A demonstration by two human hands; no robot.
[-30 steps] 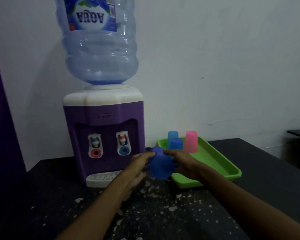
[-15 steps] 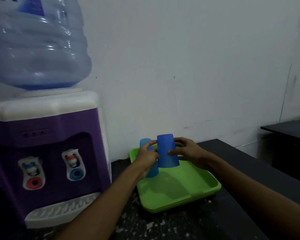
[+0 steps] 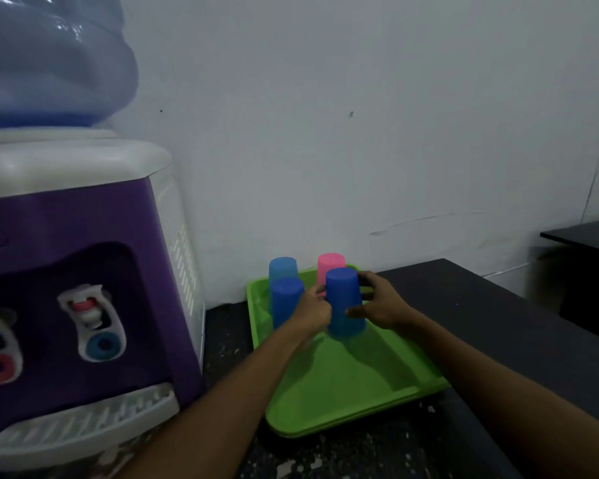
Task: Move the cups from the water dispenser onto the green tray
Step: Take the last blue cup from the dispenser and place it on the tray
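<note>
A dark blue cup [image 3: 343,302] is held upside down between my left hand [image 3: 310,311] and my right hand [image 3: 377,304], its rim down at the floor of the green tray [image 3: 343,385]. Three more upturned cups stand at the tray's far end: a dark blue cup [image 3: 286,300], a light blue cup [image 3: 282,269] behind it, and a pink cup [image 3: 331,266]. The purple and white water dispenser [image 3: 83,271] stands at the left with its drip grille [image 3: 80,423] bare.
A large blue water bottle [image 3: 49,60] sits on top of the dispenser. The black table [image 3: 481,323] carries the tray; its surface is scuffed near the front. A second dark table [image 3: 585,236] is at the far right. A white wall lies behind.
Both hands carried the dark blue cup from in front of the dispenser rightward over the tray and lowered it there. The view shifted right and closer.
</note>
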